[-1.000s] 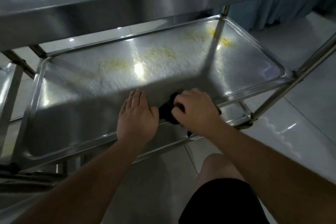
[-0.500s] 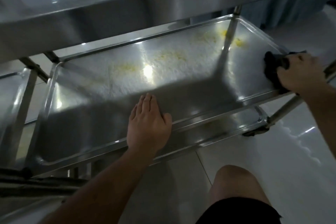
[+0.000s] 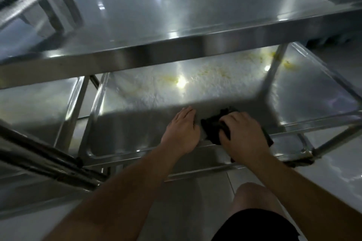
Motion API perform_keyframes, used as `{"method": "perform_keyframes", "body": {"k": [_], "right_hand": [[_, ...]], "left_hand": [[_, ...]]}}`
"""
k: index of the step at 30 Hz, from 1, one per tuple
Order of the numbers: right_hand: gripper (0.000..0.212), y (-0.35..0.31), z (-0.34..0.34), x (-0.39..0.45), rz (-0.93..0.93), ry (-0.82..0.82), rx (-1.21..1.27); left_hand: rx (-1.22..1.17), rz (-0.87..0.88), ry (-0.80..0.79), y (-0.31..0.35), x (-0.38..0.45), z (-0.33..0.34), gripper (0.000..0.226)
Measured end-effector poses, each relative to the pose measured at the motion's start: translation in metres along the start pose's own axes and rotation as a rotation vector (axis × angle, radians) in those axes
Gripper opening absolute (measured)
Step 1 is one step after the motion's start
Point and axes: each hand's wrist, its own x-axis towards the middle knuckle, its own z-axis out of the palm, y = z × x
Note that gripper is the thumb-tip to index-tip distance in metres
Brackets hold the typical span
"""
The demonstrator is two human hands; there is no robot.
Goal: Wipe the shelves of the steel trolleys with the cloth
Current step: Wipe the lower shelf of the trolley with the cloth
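trolley (image 3: pixel 176 31) fills the view; its middle shelf (image 3: pixel 305 92) carries yellow smears (image 3: pixel 221 73) toward 12 and 1 o'clock. left hand (image 3: pixel 181 130) rests flat with fingers straight on the near strip, steadying the frame. right hand (image 3: pixel 242 135), just beside it at 3 o'clock, clutches the black cloth (image 3: pixel 213 125) against the steel. overlapping strokes reaching those smears would likely serve best.

A: Where is room on the lower shelf (image 3: pixel 137 135)?

B: Left of the left hand (image 3: pixel 181 133) the steel is bare up to the raised rim. Behind both hands it is open too, with yellow stains (image 3: pixel 213 73) only.

A: What stands in the way?

B: The upper shelf (image 3: pixel 176 53) hangs low over the far part. An upright post (image 3: pixel 274 66) rises at the back right, and the right hand (image 3: pixel 242 133) with the cloth (image 3: pixel 212 125) fills the front middle.
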Motion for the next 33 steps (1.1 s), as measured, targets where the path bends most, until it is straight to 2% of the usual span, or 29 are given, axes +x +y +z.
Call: {"method": "perform_keyframes", "body": {"k": [2, 5, 9, 14, 17, 19, 22, 24, 28, 33], "right_hand": [[0.027, -0.021, 0.005, 0.006, -0.051, -0.047, 0.023], [0.031, -0.047, 0.011, 0.013, -0.127, -0.091, 0.036], [0.031, -0.072, 0.017, 0.014, -0.179, -0.092, 0.028], [0.032, -0.092, 0.022, 0.016, -0.187, -0.089, 0.078], [0.032, -0.101, 0.023, 0.018, -0.174, -0.126, 0.084], [0.033, -0.105, 0.020, 0.026, -0.161, -0.172, 0.053], [0.027, -0.118, 0.004, 0.032, -0.128, -0.303, -0.005], [0.023, -0.130, -0.013, 0.030, -0.047, -0.419, -0.045], [0.023, -0.143, -0.056, 0.002, 0.124, -0.862, -0.134], [0.027, -0.140, -0.150, -0.046, 0.255, -1.193, -0.155]], "left_hand": [[0.072, 0.034, 0.016, -0.015, -0.008, -0.011, 0.056], [0.193, -0.014, 0.154, -0.043, -0.030, -0.021, 0.041], [0.192, -0.085, 0.325, -0.079, -0.050, -0.034, 0.021], [0.202, -0.102, 0.285, -0.092, -0.057, -0.033, 0.040], [0.209, -0.113, 0.291, -0.083, -0.062, -0.031, 0.042], [0.212, -0.149, 0.194, -0.079, -0.058, -0.038, 0.047], [0.205, -0.219, -0.051, -0.069, -0.049, -0.058, 0.059], [0.209, -0.252, -0.204, -0.058, -0.049, -0.077, 0.057], [0.359, -0.176, -0.389, -0.025, -0.094, -0.110, 0.052], [0.305, -0.300, -0.686, 0.029, -0.174, -0.162, 0.063]]}}
